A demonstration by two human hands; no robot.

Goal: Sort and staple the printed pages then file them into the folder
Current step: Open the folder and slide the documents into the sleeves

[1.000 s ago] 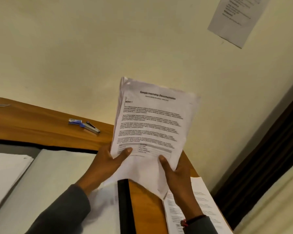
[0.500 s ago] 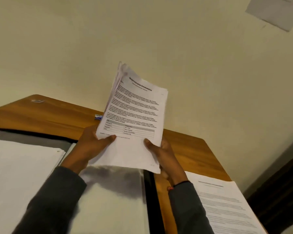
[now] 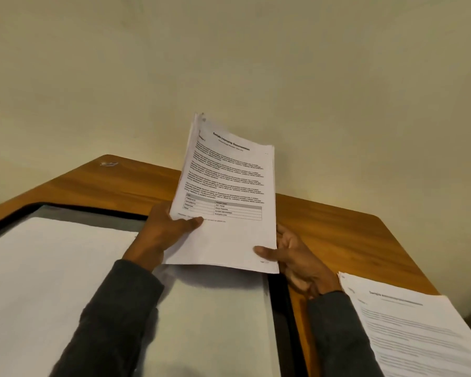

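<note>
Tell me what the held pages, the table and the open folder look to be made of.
Pages: thin white printed paper, matt; the sheets bend and fan apart at the top corner.
Table: wood or wood-look laminate, satin finish; brown grain with a soft sheen.
Folder: probably plastic; its pale sleeve is glossy and reflects light, and its edge is black.
</note>
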